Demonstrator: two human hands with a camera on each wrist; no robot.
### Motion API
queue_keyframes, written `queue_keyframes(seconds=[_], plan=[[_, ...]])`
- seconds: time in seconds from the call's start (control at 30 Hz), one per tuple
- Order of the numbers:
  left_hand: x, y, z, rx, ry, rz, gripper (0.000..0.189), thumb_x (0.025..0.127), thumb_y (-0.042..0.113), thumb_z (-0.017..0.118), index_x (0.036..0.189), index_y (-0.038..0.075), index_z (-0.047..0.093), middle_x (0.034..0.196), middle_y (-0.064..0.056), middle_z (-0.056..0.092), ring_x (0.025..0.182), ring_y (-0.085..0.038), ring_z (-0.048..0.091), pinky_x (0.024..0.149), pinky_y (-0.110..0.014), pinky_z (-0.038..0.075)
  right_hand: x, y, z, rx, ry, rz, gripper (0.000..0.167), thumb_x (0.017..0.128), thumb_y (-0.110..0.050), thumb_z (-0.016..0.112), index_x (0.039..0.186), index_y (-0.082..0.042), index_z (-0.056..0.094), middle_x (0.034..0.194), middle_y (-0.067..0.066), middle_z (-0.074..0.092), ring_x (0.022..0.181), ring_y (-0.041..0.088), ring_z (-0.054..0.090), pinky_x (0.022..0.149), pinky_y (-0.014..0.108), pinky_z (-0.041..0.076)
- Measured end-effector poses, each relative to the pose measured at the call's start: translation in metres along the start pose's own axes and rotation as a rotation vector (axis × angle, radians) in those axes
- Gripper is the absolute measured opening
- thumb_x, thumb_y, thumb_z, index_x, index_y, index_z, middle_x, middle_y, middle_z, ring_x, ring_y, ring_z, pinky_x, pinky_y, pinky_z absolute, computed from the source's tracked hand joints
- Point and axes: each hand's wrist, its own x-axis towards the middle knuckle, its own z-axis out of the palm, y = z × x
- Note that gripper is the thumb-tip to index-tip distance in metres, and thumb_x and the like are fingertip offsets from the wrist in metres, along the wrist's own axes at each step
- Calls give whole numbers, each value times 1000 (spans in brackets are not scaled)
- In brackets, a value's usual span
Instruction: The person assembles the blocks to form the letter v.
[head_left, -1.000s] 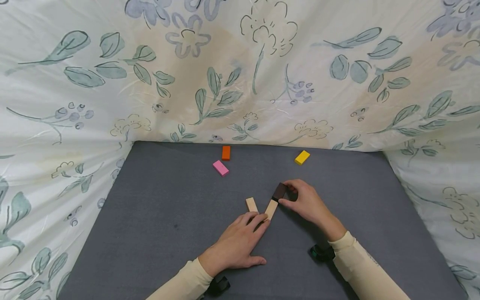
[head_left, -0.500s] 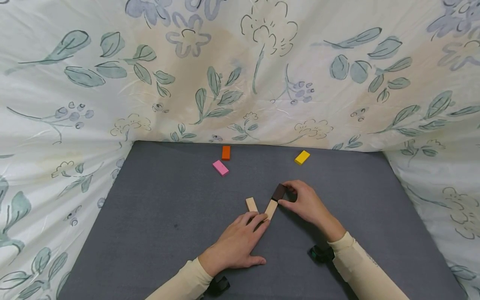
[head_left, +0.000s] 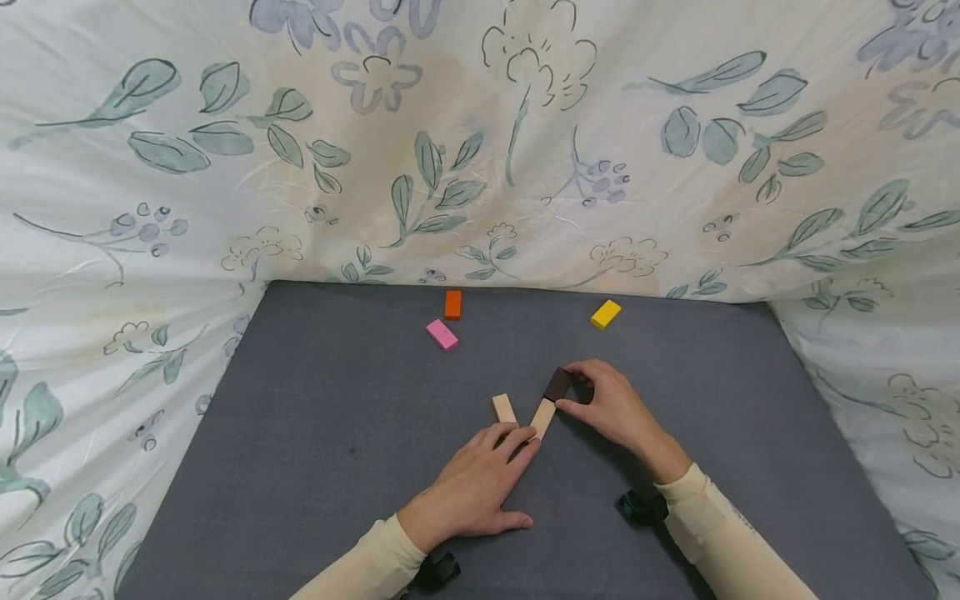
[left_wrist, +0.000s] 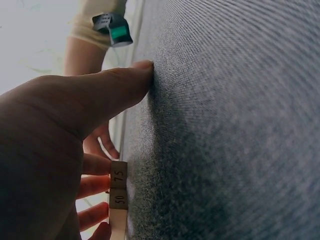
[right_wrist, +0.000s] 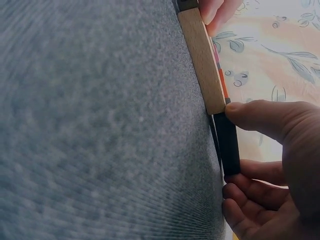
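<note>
My right hand [head_left: 618,408] pinches a dark brown block [head_left: 557,385] by its ends, between thumb and fingertips. The block's near end meets the far end of a slanting pale wooden block [head_left: 543,417], and the right wrist view shows the two end to end. A second pale wooden block [head_left: 504,408] leans the other way, to the left. The fingertips of my extended left hand [head_left: 480,487] rest at the near ends of both pale blocks and hide them. In the left wrist view, block ends marked 75 [left_wrist: 118,174] and 50 [left_wrist: 118,198] sit beside those fingers.
Toward the back of the dark grey table [head_left: 315,417] lie an orange block [head_left: 453,305], a pink block [head_left: 442,335] and, further right, a yellow block [head_left: 605,314]. A floral cloth [head_left: 480,150] hangs behind and along both sides.
</note>
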Motion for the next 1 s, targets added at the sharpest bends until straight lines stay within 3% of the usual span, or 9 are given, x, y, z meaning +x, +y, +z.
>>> queue_keyframes(seconds=[1.0], plan=[[0, 1, 0, 8, 0, 0, 103, 88, 78, 75, 164, 14, 48, 167, -2, 40, 151, -24, 38, 123, -42, 38, 0, 1, -1, -7, -19, -3, 56, 93, -28, 89, 139, -3, 71, 135, 17, 69, 124, 37, 63, 105, 60, 51]])
